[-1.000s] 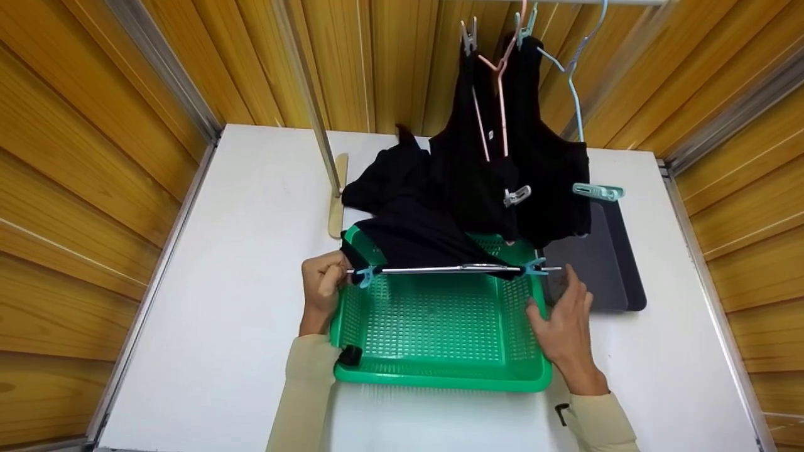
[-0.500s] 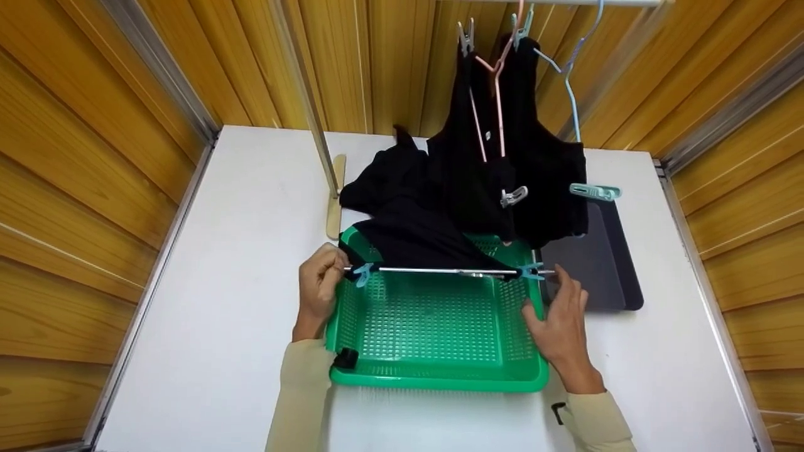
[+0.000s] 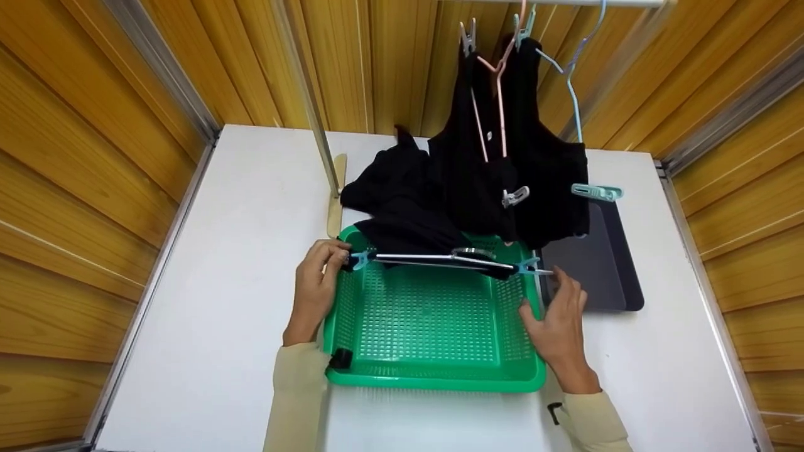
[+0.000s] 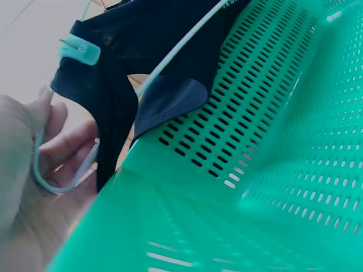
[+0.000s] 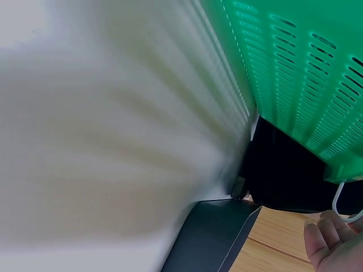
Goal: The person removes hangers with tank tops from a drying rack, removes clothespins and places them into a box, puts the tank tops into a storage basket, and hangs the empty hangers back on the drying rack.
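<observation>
A dark garment [image 3: 408,238] hangs on a wire hanger [image 3: 421,255] over the far part of the green basket [image 3: 433,380]. Light-blue clothespins, one at the left [image 3: 360,260] and one at the right [image 3: 527,266], pin it near the hanger's ends. My left hand [image 3: 317,282] holds the left end; in the left wrist view its thumb and fingers are around the bent wire loop [image 4: 50,184], beside a clothespin [image 4: 82,52] on the garment's strap. At the other end, my right hand [image 3: 559,326] touches the wire tip with its fingertips, its thumb spread away beside the basket's right rim.
A black tank top [image 3: 553,194] with several clips hangs from a rail [image 3: 565,2] on a pink hanger [image 3: 500,113], beside a blue hanger [image 3: 575,100]. A dark grey tray [image 3: 606,263] lies right of the basket. The rack's pole [image 3: 308,81] stands at the left.
The hanger's left end has moved back, away from me, so the hanger now slants. My left hand has turned from a tight fist to a looser hold. The right hand has barely moved.
</observation>
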{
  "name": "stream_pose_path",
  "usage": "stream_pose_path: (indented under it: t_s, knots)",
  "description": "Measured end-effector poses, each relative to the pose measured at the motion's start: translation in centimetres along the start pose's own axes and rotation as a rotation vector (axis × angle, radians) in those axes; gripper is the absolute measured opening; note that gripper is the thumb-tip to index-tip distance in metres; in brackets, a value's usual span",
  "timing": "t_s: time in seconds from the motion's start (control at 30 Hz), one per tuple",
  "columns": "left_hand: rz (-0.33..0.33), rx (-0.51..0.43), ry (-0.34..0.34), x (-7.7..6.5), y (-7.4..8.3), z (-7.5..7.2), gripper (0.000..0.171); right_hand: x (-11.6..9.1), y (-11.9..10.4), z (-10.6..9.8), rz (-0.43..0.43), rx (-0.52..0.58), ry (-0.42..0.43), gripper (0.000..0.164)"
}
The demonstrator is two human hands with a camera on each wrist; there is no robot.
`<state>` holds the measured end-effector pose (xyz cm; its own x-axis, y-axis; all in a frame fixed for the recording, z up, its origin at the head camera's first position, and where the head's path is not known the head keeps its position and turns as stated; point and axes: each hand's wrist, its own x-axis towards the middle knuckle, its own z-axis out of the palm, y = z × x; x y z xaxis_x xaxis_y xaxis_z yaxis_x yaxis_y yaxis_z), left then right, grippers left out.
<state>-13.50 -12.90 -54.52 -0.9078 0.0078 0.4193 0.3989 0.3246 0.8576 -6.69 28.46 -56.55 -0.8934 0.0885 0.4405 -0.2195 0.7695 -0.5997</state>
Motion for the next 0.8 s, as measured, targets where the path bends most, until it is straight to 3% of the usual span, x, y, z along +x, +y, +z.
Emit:
stream_pose_path:
  t_s: [0.17, 0.33, 0.57, 0.8]
  knots:
    - [-0.035, 0.046, 0.096, -0.3, -0.2, 0.4, 0.010, 0.0, -0.1, 0.0, 0.016, 0.018, 0.003, 0.072]
    - [-0.060, 0.034, 0.168, -0.4, -0.3, 0.8, 0.010, -0.1, -0.2, 0.1, 0.029, 0.041, 0.021, 0.069]
    - [-0.107, 0.015, 0.190, -0.2, -0.4, 1.1, 0.013, -0.3, -0.2, 0.2, 0.005, 0.038, 0.069, 0.062]
    - [-0.108, -0.015, 0.204, -0.4, -0.6, 0.8, 0.012, -0.2, -0.2, 0.4, 0.032, 0.040, 0.057, 0.059]
